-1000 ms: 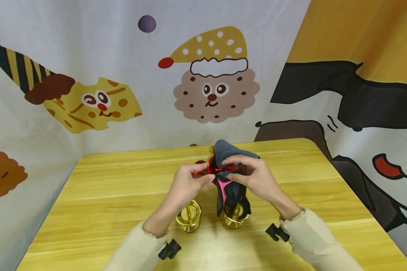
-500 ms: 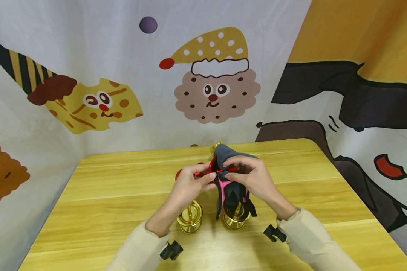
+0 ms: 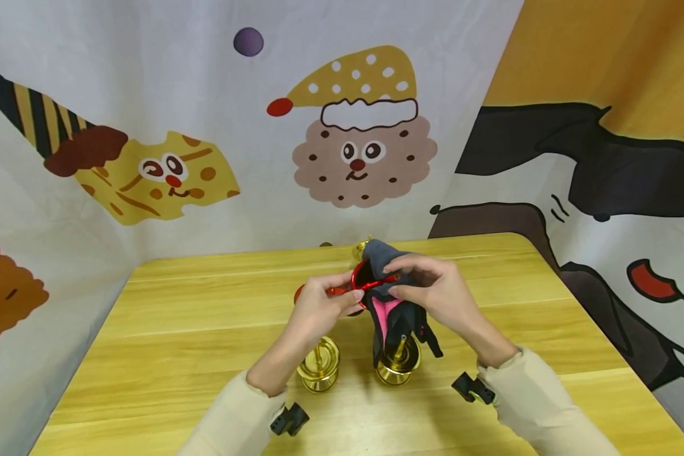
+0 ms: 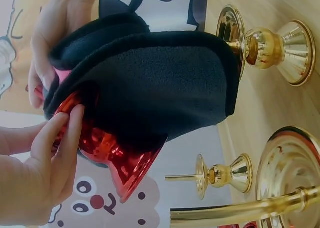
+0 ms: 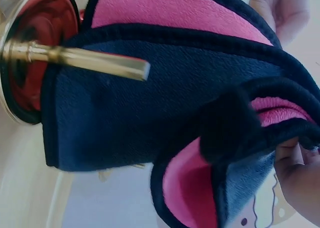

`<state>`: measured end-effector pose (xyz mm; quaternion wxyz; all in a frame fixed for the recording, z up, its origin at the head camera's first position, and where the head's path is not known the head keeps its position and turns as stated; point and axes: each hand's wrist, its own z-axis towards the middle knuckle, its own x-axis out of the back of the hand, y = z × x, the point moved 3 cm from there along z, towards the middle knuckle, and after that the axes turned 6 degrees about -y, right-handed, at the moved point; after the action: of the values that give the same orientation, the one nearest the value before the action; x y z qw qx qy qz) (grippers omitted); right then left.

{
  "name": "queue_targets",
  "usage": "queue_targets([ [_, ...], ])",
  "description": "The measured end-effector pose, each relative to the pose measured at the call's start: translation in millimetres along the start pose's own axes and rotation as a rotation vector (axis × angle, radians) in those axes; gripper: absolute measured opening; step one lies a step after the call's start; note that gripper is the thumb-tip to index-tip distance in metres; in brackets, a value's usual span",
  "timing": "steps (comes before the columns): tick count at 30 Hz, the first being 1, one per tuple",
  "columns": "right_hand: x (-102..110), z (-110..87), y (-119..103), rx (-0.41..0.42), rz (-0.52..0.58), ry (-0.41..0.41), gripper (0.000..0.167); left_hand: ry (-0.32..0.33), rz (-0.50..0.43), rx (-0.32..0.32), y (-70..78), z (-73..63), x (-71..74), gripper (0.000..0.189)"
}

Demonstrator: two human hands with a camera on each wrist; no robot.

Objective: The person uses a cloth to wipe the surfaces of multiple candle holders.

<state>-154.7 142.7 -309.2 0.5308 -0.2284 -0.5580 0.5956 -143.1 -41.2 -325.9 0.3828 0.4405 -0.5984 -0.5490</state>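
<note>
My left hand (image 3: pixel 321 304) grips a shiny red metal candlestick (image 4: pixel 102 143), tilted sideways, by its dish; the fingers curl at the dish's edge. From the dish a red spike (image 3: pixel 379 282) points right, toward my right hand (image 3: pixel 443 290). That hand pinches a dark grey cloth (image 5: pixel 150 100) with black edging and a pink underside, bunched against the dish and spike. The cloth's lower part hangs down beside a gold candlestick (image 3: pixel 394 372), whose bare spike (image 5: pixel 105 63) shows in front of it. The right fingertips are partly hidden by the cloth.
Another gold candlestick (image 3: pixel 318 370) stands on the wooden table (image 3: pixel 205 354) to the left, below my left wrist. A further gold one (image 3: pixel 359 251) stands near the back edge. Behind the table hangs a cartoon-print curtain (image 3: pixel 194 95).
My right hand has shifted a little to the right with the cloth. The hanging cloth has swung right, uncovering more of the near gold candlestick and the red spike. The left hand has barely moved.
</note>
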Motion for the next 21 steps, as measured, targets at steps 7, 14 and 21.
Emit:
queue_targets([
  [7, 12, -3.5, -12, 0.020, -0.007, 0.012, 0.024, 0.004, -0.009, 0.007, 0.4, 2.6, 0.9, 0.037],
  [14, 14, 1.1, -14, 0.065, -0.047, -0.140, 0.036, -0.107, -0.042, -0.045, 8.3, 3.3, 4.2, 0.034],
  [21, 0, 2.9, -9, 0.166, -0.345, -0.268, 0.041, -0.204, 0.058, -0.072, 9.9, 3.4, 5.5, 0.032],
])
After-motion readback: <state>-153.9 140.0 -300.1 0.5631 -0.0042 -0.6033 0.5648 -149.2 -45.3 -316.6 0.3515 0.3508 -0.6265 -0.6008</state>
